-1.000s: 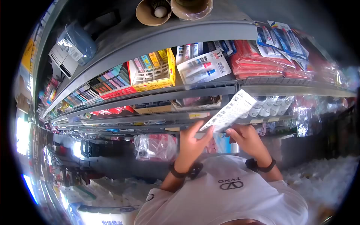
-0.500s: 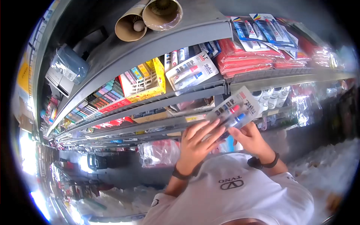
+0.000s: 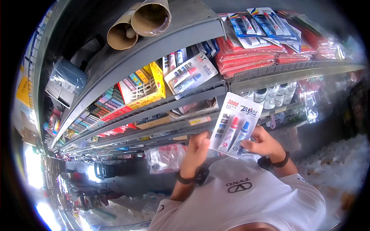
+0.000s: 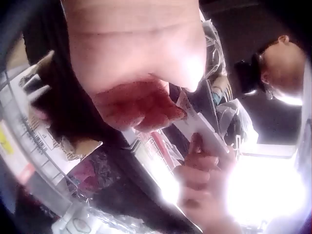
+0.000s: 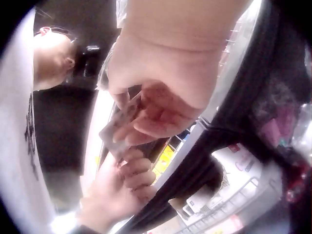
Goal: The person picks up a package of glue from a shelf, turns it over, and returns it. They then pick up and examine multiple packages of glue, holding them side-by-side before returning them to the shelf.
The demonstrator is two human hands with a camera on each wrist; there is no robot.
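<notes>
Both hands hold a carded blister pack of two glue tubes (image 3: pixel 235 127), one red-capped and one blue-capped, in front of the shelves. Its printed front faces the head camera. The left hand (image 3: pixel 197 152) pinches the pack's lower left edge, its fingers curled in. On the other side, the right hand (image 3: pixel 266 143) grips the lower right edge with the thumb over the front; its other fingers are partly hidden behind the card. Seen from the right wrist, the card (image 5: pixel 117 129) sits between that hand's thumb and fingers. A similar pack (image 3: pixel 191 74) lies on the shelf.
A metal shelf (image 3: pixel 181 40) spans the view. It bears a yellow box (image 3: pixel 154 90) of small packets, red plastic packets (image 3: pixel 246 61) and blue carded tubes (image 3: pixel 275 25). White-capped bottles (image 3: pixel 283 94) stand on the level below. Two cardboard tubes (image 3: pixel 152 17) lie on top.
The pack has turned from its printed back to its front and now stands more upright. The left hand's fingers, spread over it half a second ago, are now curled at its edge.
</notes>
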